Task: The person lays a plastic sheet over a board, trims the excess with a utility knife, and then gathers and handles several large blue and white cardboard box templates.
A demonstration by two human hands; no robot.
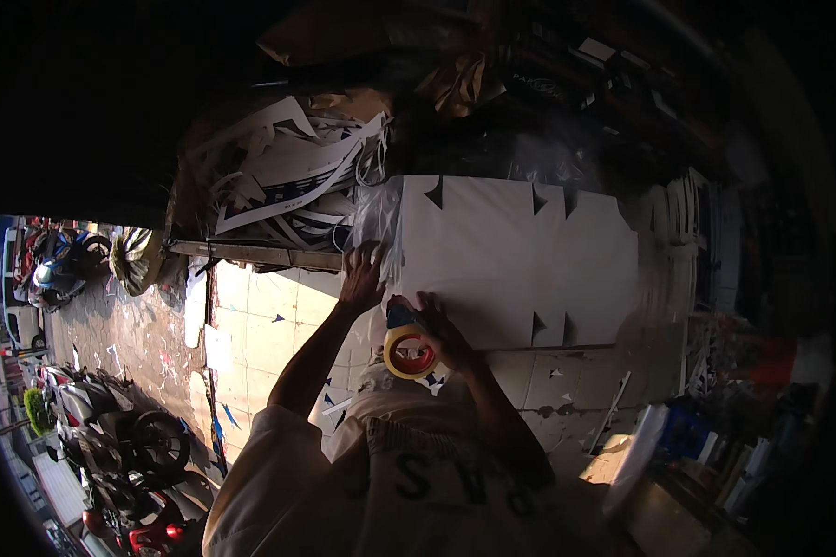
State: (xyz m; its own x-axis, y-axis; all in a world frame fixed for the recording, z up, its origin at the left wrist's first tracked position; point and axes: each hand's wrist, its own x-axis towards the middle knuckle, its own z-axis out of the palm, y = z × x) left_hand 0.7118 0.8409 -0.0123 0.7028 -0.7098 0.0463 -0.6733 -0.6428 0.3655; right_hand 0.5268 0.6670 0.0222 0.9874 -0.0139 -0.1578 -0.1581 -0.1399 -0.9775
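A stack of white die-cut card sheets [492, 260] with dark notches lies in front of me. Clear plastic wrap [377, 218] covers its left end. My left hand [364, 277] rests on that wrap, fingers spread and pointing away from me. My right hand [444, 332] is closed around a hand-held tape dispenser [399, 314] at the near left corner of the stack. Its roll of tape [395, 360], yellowish with a red core, faces me. The fingers' exact grip is partly hidden in shadow.
A bin of white paper offcuts [297, 176] stands at the far left, its wooden edge [260, 253] toward me. Scraps litter the tiled floor [260, 306]. Motorcycles [121, 427] are parked at the left. More stacked sheets [673, 213] stand at the right.
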